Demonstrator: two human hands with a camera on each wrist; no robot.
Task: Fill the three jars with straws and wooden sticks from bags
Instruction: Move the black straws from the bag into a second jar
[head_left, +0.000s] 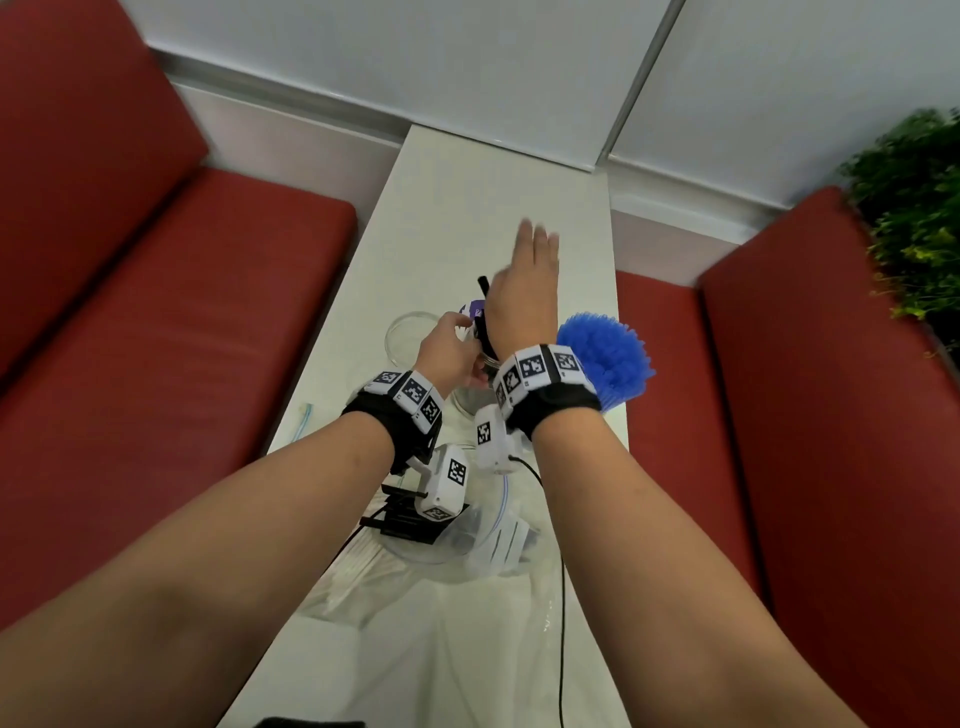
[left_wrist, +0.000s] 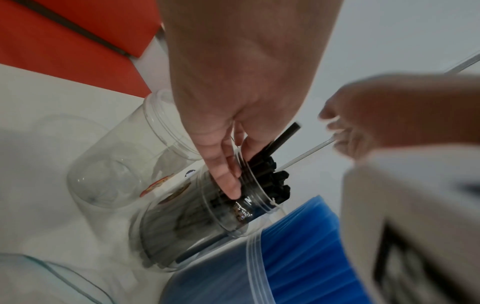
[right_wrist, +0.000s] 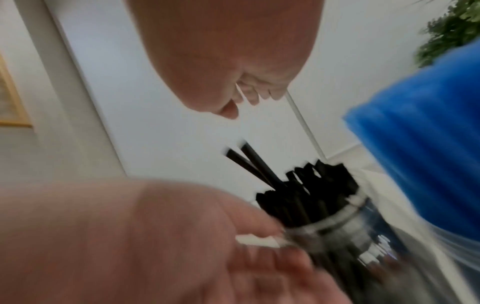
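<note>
Cafe/diner booth, red padded bench seats (head_left: 171, 322) both sides of narrow white table (head_left: 467, 208), plant (head_left: 914, 208) behind.

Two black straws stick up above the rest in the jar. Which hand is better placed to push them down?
Right. The right hand hovers open over the black straws, while the left hand grips the jar rim, steadying it.

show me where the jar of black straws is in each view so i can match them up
Head: jar of black straws sits mid-frame, mostly hidden between the left hand and the right wrist.
Left wrist: centre and lower middle, fingers on its rim.
Right wrist: lower right of centre, blurred.
Shared landmark: the blue straws right beside the jar.
</note>
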